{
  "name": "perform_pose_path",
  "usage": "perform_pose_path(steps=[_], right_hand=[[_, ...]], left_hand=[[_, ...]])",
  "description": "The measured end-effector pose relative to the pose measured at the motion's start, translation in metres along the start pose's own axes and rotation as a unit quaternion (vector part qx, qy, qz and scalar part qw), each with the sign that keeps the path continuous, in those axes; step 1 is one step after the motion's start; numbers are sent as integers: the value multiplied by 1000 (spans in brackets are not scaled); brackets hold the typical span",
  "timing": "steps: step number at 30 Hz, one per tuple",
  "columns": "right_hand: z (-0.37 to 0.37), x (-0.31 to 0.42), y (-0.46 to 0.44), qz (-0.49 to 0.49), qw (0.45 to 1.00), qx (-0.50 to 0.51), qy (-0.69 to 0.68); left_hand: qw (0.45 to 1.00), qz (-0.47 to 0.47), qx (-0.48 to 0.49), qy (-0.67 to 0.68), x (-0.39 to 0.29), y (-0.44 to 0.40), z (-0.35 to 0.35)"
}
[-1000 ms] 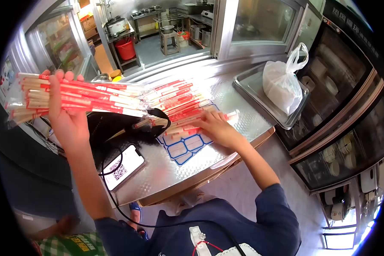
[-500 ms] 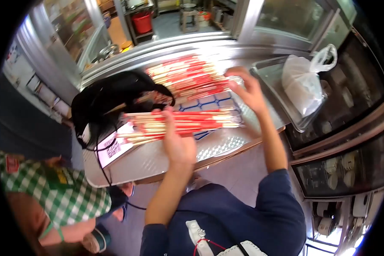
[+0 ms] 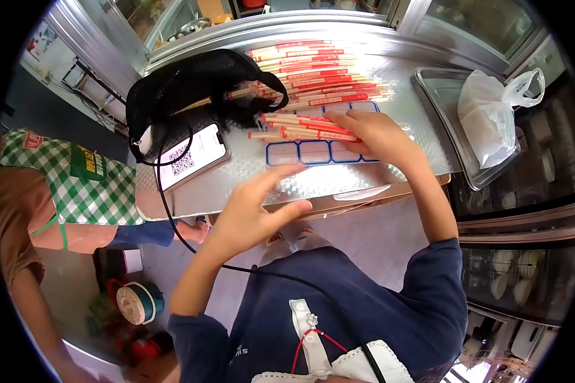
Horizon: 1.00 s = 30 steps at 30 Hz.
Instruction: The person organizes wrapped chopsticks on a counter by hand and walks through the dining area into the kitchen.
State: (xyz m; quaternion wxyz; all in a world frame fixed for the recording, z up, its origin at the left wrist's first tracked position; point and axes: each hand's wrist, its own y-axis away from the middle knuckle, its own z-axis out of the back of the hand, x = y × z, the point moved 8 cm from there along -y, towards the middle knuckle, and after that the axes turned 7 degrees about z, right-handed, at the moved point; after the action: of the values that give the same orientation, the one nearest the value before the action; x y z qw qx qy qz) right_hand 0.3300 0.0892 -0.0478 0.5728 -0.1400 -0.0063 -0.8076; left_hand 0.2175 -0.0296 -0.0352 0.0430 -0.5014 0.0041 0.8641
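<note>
Right hand (image 3: 380, 137): As we looked down on the metal counter (image 3: 428, 121), we saw it at 3 o'clock from the chopstick bundle, its fingers closed around that end.
Chopstick bundle (image 3: 303, 127): We took it as the centre of our dial; its red-banded sticks lay across the view, over the sheet, though we could not tell whether the two touched.
Left hand (image 3: 243, 220): We found it at 7 o'clock, apart from the bundle, opened wide with thumb and forefinger spread, and with nothing visible in its hold.
Blue-framed sheet (image 3: 316, 153): We saw it emerge at 6 o'clock, flat on the counter.
Chopstick pile (image 3: 326, 80): We located it between 12 and 1 o'clock.
Black bag (image 3: 185, 83): We noted it at 10 o'clock.
Phone (image 3: 201, 143): We observed its lit QR code between 8 and 9 o'clock.
White plastic bag (image 3: 489, 124): We placed it at 3 o'clock, on a tray (image 3: 439, 92).
</note>
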Motion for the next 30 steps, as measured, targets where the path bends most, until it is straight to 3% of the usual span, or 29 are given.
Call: perform_pose_path(steps=[1,2,3,5,7,8,11,15,21,25,28,30], right_hand=[[4,7,-1,37,999,-15,-4],[7,15,-2,76,997,-26,-6],[8,24,-1,115,993,-36,-11],[9,24,0,98,993,-57,-39],[9,13,-4,99,986,-100,-85],[17,6,-5,86,979,-176,-49],[4,-15,-20,-14,979,-202,0],[-6,-18,-28,-62,986,-143,57],[4,-2,-29,-15,986,-130,107],[-1,14,-23,7,994,-100,33],[-9,21,-16,-2,990,-122,-68],[-12,25,-14,1,988,-120,-97]], left_hand=[[969,-119,-81,-200,-19,3,8],[933,-189,-119,-283,-27,-8,12],[926,-180,-114,-312,-22,-20,11],[908,-170,-103,-368,-7,-38,5],[908,-145,-65,-388,10,-43,-5],[907,-132,-47,-398,18,-44,-11],[899,-142,-56,-410,22,-41,-19],[878,-165,-103,-438,22,-35,-23],[870,-153,-117,-455,20,-36,-21],[837,-215,-166,-475,8,-31,-21],[856,-221,-147,-443,8,-33,-21],[886,-174,-104,-417,21,-38,-22]])
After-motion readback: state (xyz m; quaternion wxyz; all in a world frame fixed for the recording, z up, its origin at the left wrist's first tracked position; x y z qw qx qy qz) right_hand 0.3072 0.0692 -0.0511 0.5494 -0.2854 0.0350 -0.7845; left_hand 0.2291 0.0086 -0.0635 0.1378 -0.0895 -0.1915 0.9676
